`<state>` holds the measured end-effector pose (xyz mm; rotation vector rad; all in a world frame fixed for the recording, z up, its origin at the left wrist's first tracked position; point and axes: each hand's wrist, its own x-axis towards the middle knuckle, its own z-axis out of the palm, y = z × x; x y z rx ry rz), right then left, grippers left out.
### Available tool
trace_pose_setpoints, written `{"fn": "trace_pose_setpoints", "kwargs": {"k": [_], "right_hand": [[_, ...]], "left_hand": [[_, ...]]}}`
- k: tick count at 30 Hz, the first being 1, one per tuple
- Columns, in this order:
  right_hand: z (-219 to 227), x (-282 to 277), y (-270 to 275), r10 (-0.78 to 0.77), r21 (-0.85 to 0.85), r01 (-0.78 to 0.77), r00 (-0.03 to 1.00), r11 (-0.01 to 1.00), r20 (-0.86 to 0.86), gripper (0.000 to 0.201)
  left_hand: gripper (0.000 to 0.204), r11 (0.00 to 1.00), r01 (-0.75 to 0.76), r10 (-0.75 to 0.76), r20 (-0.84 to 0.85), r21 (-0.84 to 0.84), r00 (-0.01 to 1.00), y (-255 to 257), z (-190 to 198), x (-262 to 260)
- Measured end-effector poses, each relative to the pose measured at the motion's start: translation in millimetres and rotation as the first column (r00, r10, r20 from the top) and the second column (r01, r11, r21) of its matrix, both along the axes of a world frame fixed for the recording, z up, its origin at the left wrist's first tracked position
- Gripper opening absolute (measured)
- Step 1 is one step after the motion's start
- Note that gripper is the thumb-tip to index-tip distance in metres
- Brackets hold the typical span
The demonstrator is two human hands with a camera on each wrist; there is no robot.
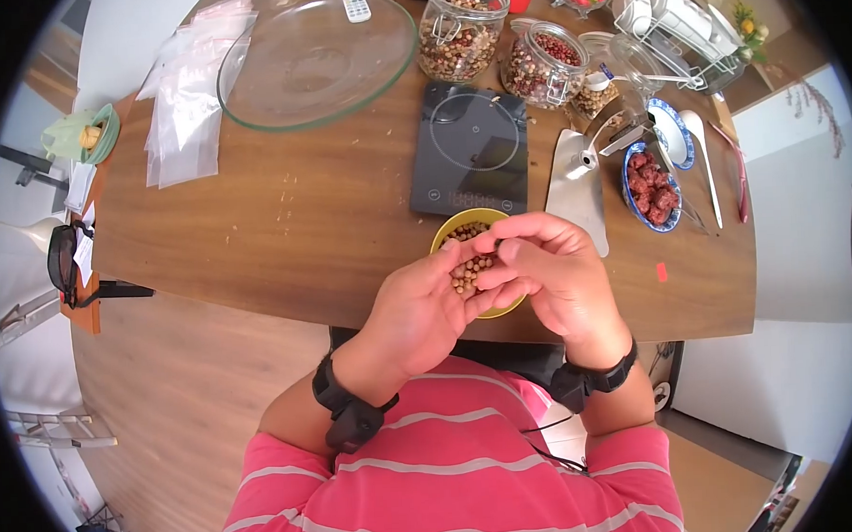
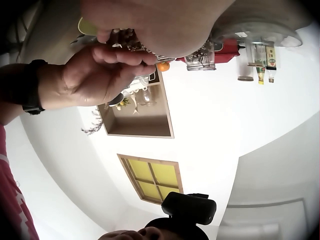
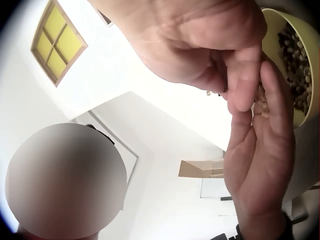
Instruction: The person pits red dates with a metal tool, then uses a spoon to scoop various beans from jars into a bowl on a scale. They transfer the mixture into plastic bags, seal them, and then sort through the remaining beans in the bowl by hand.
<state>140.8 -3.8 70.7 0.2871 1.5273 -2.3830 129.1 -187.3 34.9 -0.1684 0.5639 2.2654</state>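
Observation:
My left hand lies palm up with its fingers stretched toward the right, carrying small round tan beans. Above its fingertips, my right hand pinches a small dark bean between thumb and fingers. Both hands are close over a yellow bowl, whose front part they cover. Inside the bowl show more mixed beans, dark and tan. In the left wrist view the left hand's underside hides most of the bowl.
Beyond the bowl is a black induction cooker. To its right lie a metal blade and a blue-rimmed bowl of dark red lumps. Glass jars of beans, a large glass dish and plastic bags stand farther back.

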Motion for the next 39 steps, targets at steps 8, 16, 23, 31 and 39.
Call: {"fn": "trace_pose_setpoints", "kwargs": {"k": [8,16,23,31,39], "right_hand": [[-19.2,0.4,21.8,-0.193,0.304,0.237,0.966,0.923,-0.171,0.017],[-27.2,6.1,10.7,0.011,0.617,0.195,0.949,0.762,-0.314,0.021],[0.0,3.0,1.4,0.464,0.854,0.299,0.738,0.425,-0.490,0.025],[1.5,1.9,-1.3,0.655,0.870,0.441,0.595,0.219,-0.466,0.014],[1.5,2.4,11.4,0.447,0.868,0.329,0.757,0.371,-0.478,0.016]], "left_hand": [[0.047,0.999,0.007,-0.007,-0.007,-0.043,1.000,-14.1,-5.8,-1.0],[0.053,0.997,-0.001,0.000,-0.018,-0.072,1.000,-14.5,-2.5,-2.3],[0.051,0.999,0.010,-0.010,0.004,-0.035,1.000,-14.6,-0.6,-0.5],[0.051,0.997,0.035,-0.037,-0.022,-0.067,0.999,-21.4,-0.7,-2.3],[0.047,0.994,-0.005,0.001,-0.039,-0.109,0.999,-29.3,-0.5,-5.0]]}}
